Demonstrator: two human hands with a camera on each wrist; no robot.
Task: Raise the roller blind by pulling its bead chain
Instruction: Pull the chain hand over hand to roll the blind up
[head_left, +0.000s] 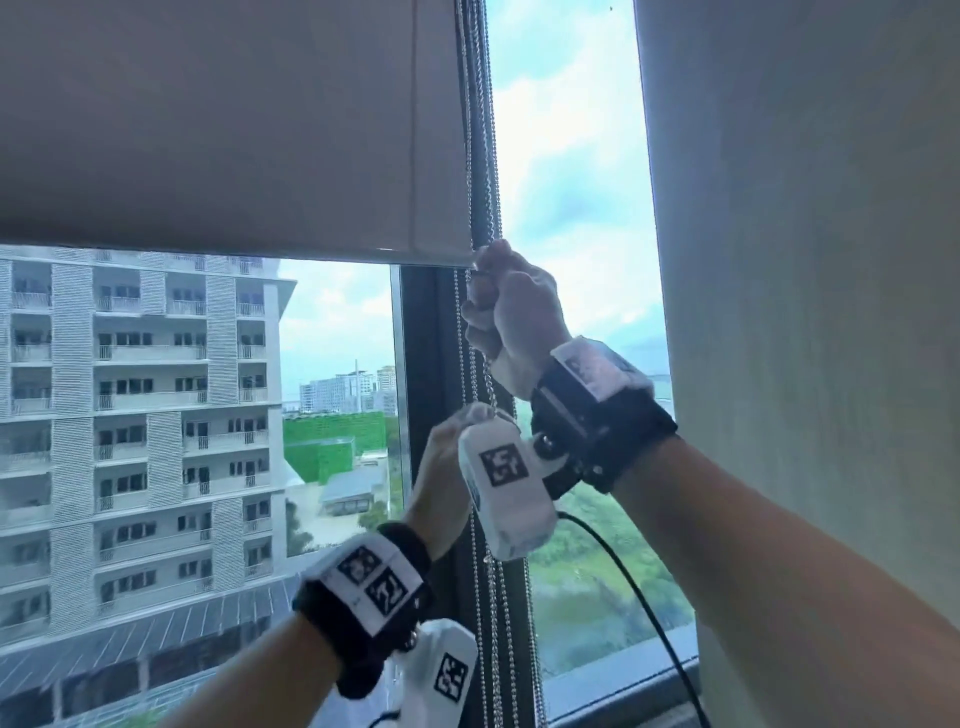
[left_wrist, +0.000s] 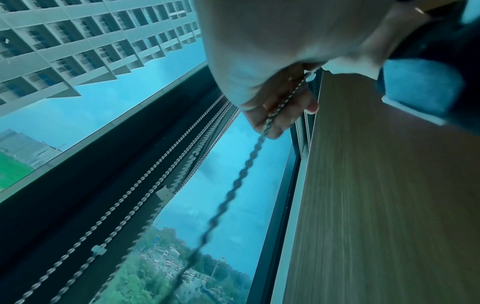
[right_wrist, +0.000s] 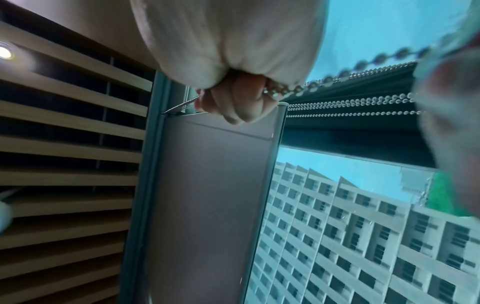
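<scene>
The grey-brown roller blind (head_left: 234, 130) covers the upper left window, its bottom bar (head_left: 311, 253) about a third of the way down. Several bead chains (head_left: 483, 156) hang along its right edge. My right hand (head_left: 511, 317) is a fist gripping one chain just beside the bar's end; in the right wrist view its fingers (right_wrist: 239, 102) curl round the beads (right_wrist: 293, 89) next to the blind (right_wrist: 207, 205). My left hand (head_left: 441, 483) sits lower, partly hidden by the right wrist camera. Its fingers (left_wrist: 280, 107) hold the taut chain (left_wrist: 241, 170).
A dark window mullion (head_left: 431, 338) stands behind the chains. A pale curtain or wall (head_left: 805, 260) fills the right side. A black cable (head_left: 623, 571) trails from the wrist camera above the window sill (head_left: 623, 670). Other chains (left_wrist: 145, 185) hang loose against the frame.
</scene>
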